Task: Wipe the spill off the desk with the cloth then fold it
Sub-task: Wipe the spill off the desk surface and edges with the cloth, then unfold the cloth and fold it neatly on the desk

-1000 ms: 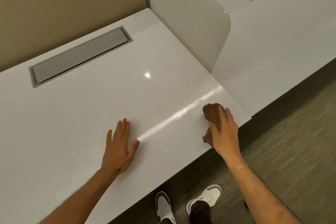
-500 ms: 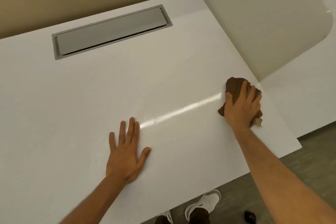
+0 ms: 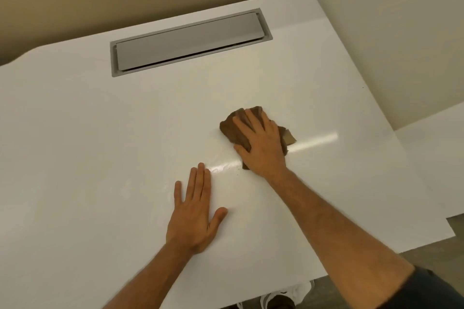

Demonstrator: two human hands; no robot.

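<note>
A crumpled brown cloth lies bunched on the white desk, near its middle. My right hand presses flat on top of the cloth, fingers spread over it. A thin wet smear glistens on the desk just left of that hand, between both hands. My left hand rests palm down on the bare desk, fingers apart, holding nothing, a short way in front of the cloth.
A grey cable flap is set into the desk at the back. A white divider panel rises along the right side. The desk's front edge runs at the lower right, with floor and white shoes below.
My right hand has slid the cloth leftward from the desk's right front corner toward the middle, close to my left hand. My left hand stays flat on the desk.
</note>
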